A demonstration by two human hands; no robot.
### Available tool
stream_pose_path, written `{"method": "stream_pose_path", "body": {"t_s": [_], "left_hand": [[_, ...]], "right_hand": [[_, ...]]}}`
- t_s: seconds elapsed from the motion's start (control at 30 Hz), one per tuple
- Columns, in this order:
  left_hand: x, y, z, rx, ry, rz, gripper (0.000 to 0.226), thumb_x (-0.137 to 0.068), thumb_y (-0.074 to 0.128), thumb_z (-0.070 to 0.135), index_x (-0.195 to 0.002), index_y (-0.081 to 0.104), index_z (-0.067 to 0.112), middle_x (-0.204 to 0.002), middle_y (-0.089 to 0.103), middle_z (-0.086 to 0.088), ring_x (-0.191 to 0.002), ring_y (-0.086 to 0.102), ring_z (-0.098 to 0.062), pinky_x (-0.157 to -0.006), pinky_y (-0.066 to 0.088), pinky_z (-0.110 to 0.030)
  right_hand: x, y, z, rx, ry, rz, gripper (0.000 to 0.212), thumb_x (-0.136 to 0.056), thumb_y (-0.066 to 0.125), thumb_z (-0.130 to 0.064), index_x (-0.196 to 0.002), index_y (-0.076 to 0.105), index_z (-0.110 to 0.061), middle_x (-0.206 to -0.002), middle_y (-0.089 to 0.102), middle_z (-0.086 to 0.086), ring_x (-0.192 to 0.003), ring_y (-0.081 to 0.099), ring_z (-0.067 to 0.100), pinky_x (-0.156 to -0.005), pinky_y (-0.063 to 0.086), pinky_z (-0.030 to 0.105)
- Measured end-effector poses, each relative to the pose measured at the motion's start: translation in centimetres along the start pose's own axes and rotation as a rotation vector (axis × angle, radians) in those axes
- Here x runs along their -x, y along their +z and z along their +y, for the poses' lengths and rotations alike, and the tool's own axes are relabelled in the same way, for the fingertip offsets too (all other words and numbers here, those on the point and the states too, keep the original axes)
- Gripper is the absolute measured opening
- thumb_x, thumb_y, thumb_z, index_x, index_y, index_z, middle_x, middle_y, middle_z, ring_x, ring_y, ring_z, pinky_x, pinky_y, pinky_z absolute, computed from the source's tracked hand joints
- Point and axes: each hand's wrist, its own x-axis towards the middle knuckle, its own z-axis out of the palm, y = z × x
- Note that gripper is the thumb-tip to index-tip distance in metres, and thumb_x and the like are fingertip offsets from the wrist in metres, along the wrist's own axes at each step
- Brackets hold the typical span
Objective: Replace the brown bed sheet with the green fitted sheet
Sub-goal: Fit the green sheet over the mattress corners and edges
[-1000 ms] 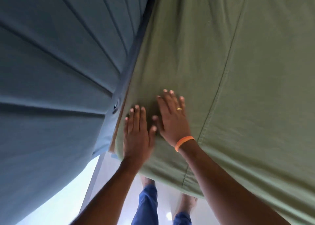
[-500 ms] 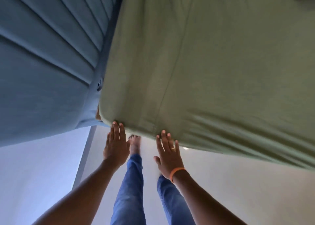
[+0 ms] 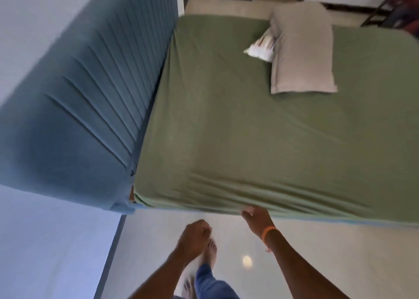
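Right hand (image 3: 256, 219) touches green sheet (image 3: 238, 128).

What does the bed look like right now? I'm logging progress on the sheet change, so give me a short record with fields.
sheet on mattress: green fitted sheet, covering the whole visible top
near corner by headboard: sheet pulled down over the edge, some wrinkles along the near side
brown sheet: not in view
pillows: grey pillow lying partly on a white patterned pillow, at the far side
headboard: blue headboard, at the left
left hand: curled, off the bed, holds nothing
right hand: at the sheet's near lower edge; grip unclear
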Motion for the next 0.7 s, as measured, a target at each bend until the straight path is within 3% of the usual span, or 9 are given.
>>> {"method": "stream_pose_path", "body": {"t_s": [0.03, 0.1, 0.17, 0.27, 0.37, 0.43, 0.5, 0.6, 0.7], "left_hand": [[1.1, 0.3, 0.7, 0.000, 0.011, -0.001, 0.019, -0.094, 0.050, 0.021, -0.088, 0.067, 0.018, -0.094, 0.070, 0.006, -0.094, 0.064, -0.013, -0.078, 0.044, -0.013], [3.1, 0.5, 1.7, 0.023, 0.026, 0.023, 0.018, -0.094, 0.052, 0.015, -0.085, 0.063, 0.026, -0.090, 0.063, 0.013, -0.088, 0.059, -0.005, -0.068, 0.036, 0.000], [4.9, 0.7, 2.3, 0.028, 0.069, 0.058, 0.018, -0.095, 0.052, 0.013, -0.086, 0.062, 0.024, -0.089, 0.061, 0.012, -0.085, 0.057, -0.004, -0.065, 0.035, 0.000], [6.9, 1.3, 2.7, 0.040, 0.079, 0.137, 0.019, -0.095, 0.050, 0.012, -0.089, 0.067, 0.016, -0.091, 0.062, 0.008, -0.086, 0.057, -0.008, -0.067, 0.038, -0.010], [9.1, 2.6, 3.1, 0.110, 0.055, 0.237, 0.020, -0.094, 0.048, 0.010, -0.089, 0.067, 0.016, -0.091, 0.064, 0.008, -0.084, 0.059, -0.009, -0.064, 0.040, -0.013], [10.6, 4.2, 3.6, 0.151, 0.045, 0.269, 0.021, -0.094, 0.048, 0.010, -0.089, 0.067, 0.017, -0.091, 0.065, 0.007, -0.083, 0.060, -0.008, -0.062, 0.038, -0.007], [11.8, 6.3, 4.0, 0.162, 0.042, 0.277, 0.022, -0.093, 0.050, 0.009, -0.084, 0.064, 0.024, -0.090, 0.066, 0.009, -0.082, 0.061, -0.008, -0.063, 0.039, -0.004], [12.5, 9.4, 4.6, 0.120, 0.072, 0.268, 0.024, -0.091, 0.052, 0.011, -0.079, 0.060, 0.031, -0.092, 0.070, 0.007, -0.088, 0.066, -0.014, -0.079, 0.052, -0.023], [11.7, 12.4, 6.4, 0.027, 0.126, 0.266, 0.020, -0.091, 0.052, 0.015, -0.083, 0.064, 0.029, -0.093, 0.072, 0.007, -0.088, 0.069, -0.016, -0.080, 0.054, -0.031]], "right_hand": [[0.8, -0.3, 1.3, -0.065, 0.033, 0.027, 0.035, -0.083, 0.042, -0.051, -0.066, 0.058, -0.025, -0.090, 0.072, 0.014, -0.092, 0.065, 0.029, -0.071, 0.039, 0.029], [3.4, -1.0, 2.8, -0.284, 0.106, 0.134, 0.029, -0.089, 0.056, -0.032, -0.075, 0.068, -0.009, -0.075, 0.071, 0.010, -0.077, 0.066, 0.029, -0.072, 0.052, 0.033], [6.1, -1.1, 4.0, -0.466, 0.175, 0.201, 0.019, -0.092, 0.060, -0.012, -0.087, 0.069, 0.004, -0.070, 0.069, 0.010, -0.064, 0.062, 0.025, -0.058, 0.052, 0.025], [9.7, -0.5, 4.8, -0.564, 0.172, 0.221, 0.013, -0.092, 0.057, -0.006, -0.083, 0.064, 0.000, -0.074, 0.065, 0.014, -0.061, 0.057, 0.022, -0.042, 0.042, 0.013], [12.5, 0.5, 6.2, -0.539, 0.072, 0.180, 0.014, -0.090, 0.058, -0.006, -0.078, 0.065, -0.004, -0.075, 0.068, 0.012, -0.066, 0.062, 0.021, -0.058, 0.052, 0.021], [13.9, 0.8, 7.8, -0.459, 0.017, 0.148, 0.011, -0.080, 0.060, -0.016, -0.073, 0.067, -0.012, -0.074, 0.071, 0.007, -0.070, 0.064, 0.022, -0.072, 0.055, 0.033], [14.8, 0.7, 10.3, -0.439, 0.003, 0.124, 0.015, -0.066, 0.056, -0.027, -0.068, 0.067, -0.018, -0.071, 0.071, 0.003, -0.071, 0.066, 0.022, -0.075, 0.055, 0.037], [15.3, -0.3, 13.8, -0.390, -0.006, 0.144, 0.009, -0.071, 0.058, -0.024, -0.068, 0.067, -0.022, -0.073, 0.071, 0.000, -0.075, 0.068, 0.022, -0.075, 0.057, 0.037], [15.2, -2.8, 16.6, -0.289, -0.001, 0.177, 0.017, -0.085, 0.061, -0.011, -0.072, 0.064, -0.023, -0.082, 0.070, -0.002, -0.081, 0.065, 0.020, -0.072, 0.049, 0.028]]}}
